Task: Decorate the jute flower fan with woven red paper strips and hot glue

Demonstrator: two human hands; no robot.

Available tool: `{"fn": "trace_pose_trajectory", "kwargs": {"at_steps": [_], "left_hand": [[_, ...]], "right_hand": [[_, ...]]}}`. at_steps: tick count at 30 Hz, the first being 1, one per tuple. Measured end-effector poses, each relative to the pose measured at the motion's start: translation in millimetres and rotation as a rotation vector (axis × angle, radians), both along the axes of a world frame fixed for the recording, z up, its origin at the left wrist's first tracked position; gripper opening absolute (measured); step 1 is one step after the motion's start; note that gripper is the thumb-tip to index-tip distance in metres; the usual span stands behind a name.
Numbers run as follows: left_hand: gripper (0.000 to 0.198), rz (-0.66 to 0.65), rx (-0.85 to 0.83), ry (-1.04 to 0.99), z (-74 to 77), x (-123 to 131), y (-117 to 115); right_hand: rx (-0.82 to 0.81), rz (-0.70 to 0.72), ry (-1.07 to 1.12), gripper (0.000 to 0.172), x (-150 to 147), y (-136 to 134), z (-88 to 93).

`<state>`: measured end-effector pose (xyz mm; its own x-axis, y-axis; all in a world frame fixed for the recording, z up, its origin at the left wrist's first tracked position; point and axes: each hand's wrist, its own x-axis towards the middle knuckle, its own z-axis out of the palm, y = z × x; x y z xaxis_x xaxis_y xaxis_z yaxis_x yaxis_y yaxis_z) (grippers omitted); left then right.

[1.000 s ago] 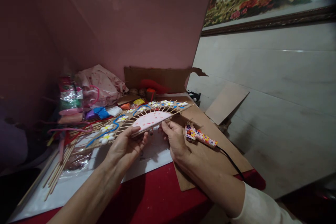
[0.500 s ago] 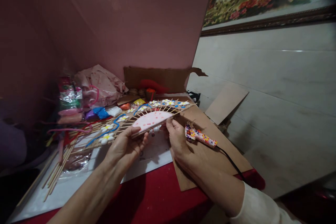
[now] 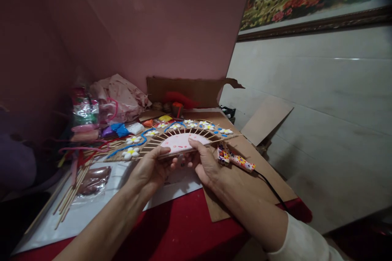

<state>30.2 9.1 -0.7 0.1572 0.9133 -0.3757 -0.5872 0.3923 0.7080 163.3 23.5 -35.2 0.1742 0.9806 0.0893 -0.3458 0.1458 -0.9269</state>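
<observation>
Between my hands is a handmade fan (image 3: 180, 142) with a pale pink, red-spotted half-round centre, thin wooden ribs and an outer cardboard band. White and yellow flowers, blue wavy lines and blue dots decorate that band. My left hand (image 3: 154, 167) grips the lower left edge of the centre, thumb on top and fingers beneath. On the lower right edge, my right hand (image 3: 203, 162) pinches the fan with its thumb lying over the pink face. Some fingers of both hands are hidden under it. A flower-patterned glue gun (image 3: 234, 160) lies just right of my right hand.
Thin wooden sticks (image 3: 72, 191) and a clear packet of brown material (image 3: 94, 180) lie on the left. Colourful clay packets (image 3: 119, 129) and crumpled pink cloth (image 3: 121, 94) sit behind. A cardboard sheet (image 3: 260, 185) lies under the glue gun on the red-covered table (image 3: 180, 228).
The fan is tilted flatter and sits slightly farther right in view. My right hand has shifted inward, its thumb moving from the fan's right corner onto the pink centre.
</observation>
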Motion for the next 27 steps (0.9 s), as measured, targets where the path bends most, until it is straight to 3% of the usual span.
{"fn": "trace_pose_trajectory", "kwargs": {"at_steps": [8, 18, 27], "left_hand": [[0.032, -0.081, 0.356, 0.152, -5.6, 9.4, -8.0], [0.041, -0.008, 0.396, 0.415, -27.2, 7.6, 3.5], [0.045, -0.038, 0.424, 0.295, -24.0, 9.9, -0.2]], "right_hand": [[-0.075, 0.033, 0.237, 0.021, -0.3, 3.1, 3.8], [-0.103, 0.064, 0.326, 0.016, -1.7, 2.3, 6.9], [-0.095, 0.055, 0.334, 0.015, -3.2, 0.6, 8.9]]}}
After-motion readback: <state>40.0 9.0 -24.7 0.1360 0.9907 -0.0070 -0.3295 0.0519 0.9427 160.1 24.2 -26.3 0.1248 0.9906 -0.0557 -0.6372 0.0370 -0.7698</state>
